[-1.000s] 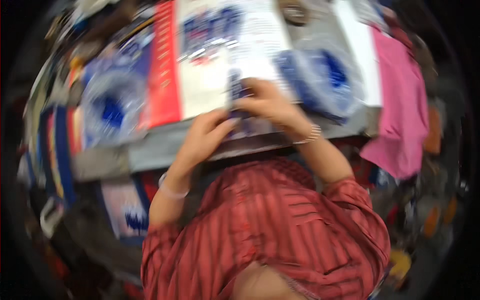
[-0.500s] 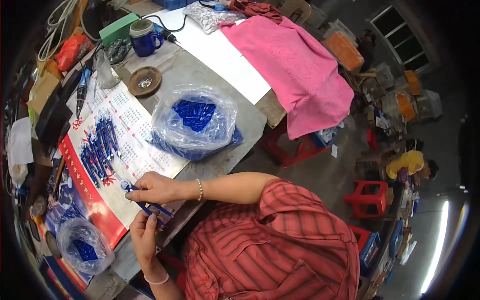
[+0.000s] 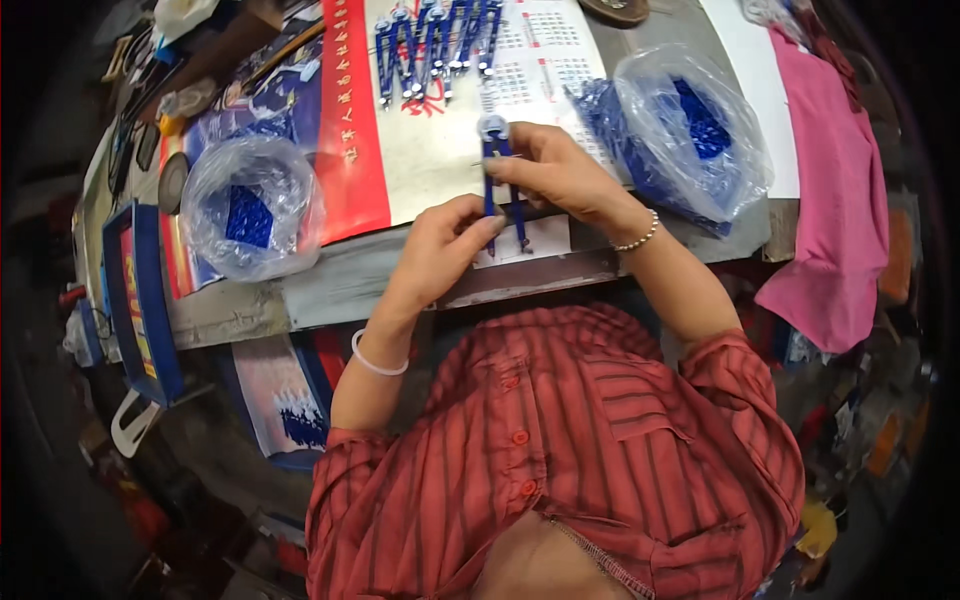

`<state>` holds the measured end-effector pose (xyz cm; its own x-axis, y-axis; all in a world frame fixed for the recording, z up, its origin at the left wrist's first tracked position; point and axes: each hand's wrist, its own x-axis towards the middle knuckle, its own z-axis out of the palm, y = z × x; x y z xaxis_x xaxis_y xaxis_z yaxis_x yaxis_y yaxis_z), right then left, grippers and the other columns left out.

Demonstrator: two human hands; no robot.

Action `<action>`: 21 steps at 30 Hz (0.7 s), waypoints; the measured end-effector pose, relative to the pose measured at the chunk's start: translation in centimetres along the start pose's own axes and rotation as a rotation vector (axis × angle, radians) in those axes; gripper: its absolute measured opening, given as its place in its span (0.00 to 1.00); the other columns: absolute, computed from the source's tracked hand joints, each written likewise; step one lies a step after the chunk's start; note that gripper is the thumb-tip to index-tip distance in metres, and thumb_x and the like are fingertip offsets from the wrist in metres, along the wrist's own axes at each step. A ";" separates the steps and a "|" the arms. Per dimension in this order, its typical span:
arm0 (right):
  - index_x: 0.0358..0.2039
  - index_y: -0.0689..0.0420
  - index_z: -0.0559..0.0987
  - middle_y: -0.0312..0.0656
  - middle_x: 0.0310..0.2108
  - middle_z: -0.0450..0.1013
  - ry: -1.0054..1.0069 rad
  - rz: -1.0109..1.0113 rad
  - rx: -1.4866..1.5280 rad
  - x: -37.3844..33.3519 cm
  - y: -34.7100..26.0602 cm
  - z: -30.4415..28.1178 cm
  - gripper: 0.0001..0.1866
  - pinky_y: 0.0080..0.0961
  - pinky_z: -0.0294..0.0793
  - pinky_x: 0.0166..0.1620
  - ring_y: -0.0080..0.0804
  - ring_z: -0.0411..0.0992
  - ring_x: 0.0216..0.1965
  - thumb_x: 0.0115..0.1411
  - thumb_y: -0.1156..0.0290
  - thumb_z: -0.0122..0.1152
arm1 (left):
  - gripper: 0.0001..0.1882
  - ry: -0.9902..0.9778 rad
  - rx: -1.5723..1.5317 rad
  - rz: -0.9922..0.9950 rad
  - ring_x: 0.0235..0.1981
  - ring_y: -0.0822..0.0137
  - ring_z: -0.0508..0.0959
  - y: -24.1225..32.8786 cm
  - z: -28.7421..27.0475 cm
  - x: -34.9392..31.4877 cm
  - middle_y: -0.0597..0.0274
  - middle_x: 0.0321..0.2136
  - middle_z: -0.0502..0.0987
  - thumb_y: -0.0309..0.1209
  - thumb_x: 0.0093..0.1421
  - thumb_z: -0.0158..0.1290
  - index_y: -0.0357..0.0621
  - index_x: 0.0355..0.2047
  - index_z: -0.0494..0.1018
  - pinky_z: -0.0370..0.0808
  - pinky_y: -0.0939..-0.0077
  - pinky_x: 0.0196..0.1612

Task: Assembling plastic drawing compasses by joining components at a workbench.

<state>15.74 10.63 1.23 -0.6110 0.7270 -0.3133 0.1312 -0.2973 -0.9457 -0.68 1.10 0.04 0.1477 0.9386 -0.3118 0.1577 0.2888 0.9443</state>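
Observation:
A blue drawing compass (image 3: 492,128) with a pale round head stands upright in the picture, its two legs slightly spread over the table's front edge. My right hand (image 3: 565,180) pinches it just below the head with thumb and fingers. My left hand (image 3: 440,250) has thumb and forefinger closed on the lower part of the left leg. The right leg hangs free beside it. Several similar blue compasses (image 3: 435,45) lie side by side on the calendar sheet (image 3: 425,160) beyond my hands.
Clear plastic bags of blue parts stand on both sides, a smaller left bag (image 3: 300,215) and a larger right bag (image 3: 745,165). A blue tray (image 3: 170,350) is tilted at the table's left edge. A pink cloth (image 3: 830,190) hangs over the right side. Below the table sits an open box (image 3: 265,385).
The view has swung round, so the table now lies ahead. Both hands stay on the compass, which now shows upright with its legs pointing toward me.

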 end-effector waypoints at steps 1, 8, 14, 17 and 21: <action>0.32 0.59 0.74 0.28 0.19 0.67 -0.040 -0.004 0.033 0.1 0.3 -0.4 0.14 0.11 0.54 0.16 0.10 0.57 0.14 0.58 0.60 0.59 | 0.09 0.011 -0.002 -0.010 0.21 0.79 0.67 -0.1 0.1 -0.1 0.69 0.19 0.72 0.31 0.59 0.52 0.36 0.32 0.74 0.65 0.83 0.24; 0.31 0.58 0.74 0.28 0.19 0.67 -0.130 0.088 0.041 0.4 0.5 -0.1 0.17 0.09 0.53 0.16 0.09 0.56 0.13 0.62 0.54 0.54 | 0.09 0.027 0.049 0.022 0.21 0.77 0.71 -0.5 -0.2 0.0 0.63 0.19 0.74 0.29 0.58 0.53 0.35 0.33 0.75 0.68 0.80 0.25; 0.27 0.59 0.74 0.29 0.16 0.65 -0.034 0.094 0.037 0.4 0.1 0.4 0.18 0.11 0.51 0.14 0.10 0.56 0.12 0.59 0.54 0.58 | 0.09 -0.005 0.200 0.042 0.24 0.79 0.71 -0.2 -0.2 -0.2 0.66 0.21 0.75 0.28 0.59 0.52 0.34 0.34 0.74 0.69 0.83 0.29; 0.35 0.59 0.75 0.28 0.21 0.67 -0.034 0.118 0.023 0.8 1.0 -0.1 0.15 0.08 0.54 0.16 0.09 0.58 0.14 0.57 0.60 0.61 | 0.08 0.027 0.250 0.077 0.22 0.77 0.72 -0.3 0.0 -0.1 0.63 0.20 0.75 0.28 0.58 0.53 0.35 0.34 0.75 0.69 0.82 0.27; 0.37 0.60 0.75 0.29 0.21 0.68 -0.040 0.087 0.101 0.9 1.3 -0.4 0.15 0.09 0.55 0.16 0.10 0.59 0.15 0.54 0.65 0.65 | 0.08 0.085 0.255 0.061 0.20 0.62 0.74 0.1 0.4 0.1 0.51 0.18 0.74 0.28 0.55 0.54 0.34 0.31 0.75 0.69 0.71 0.26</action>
<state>15.67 11.15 -0.36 -0.6316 0.6710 -0.3885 0.1072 -0.4206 -0.9009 -0.24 1.15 0.05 0.0838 0.9685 -0.2347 0.3933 0.1842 0.9007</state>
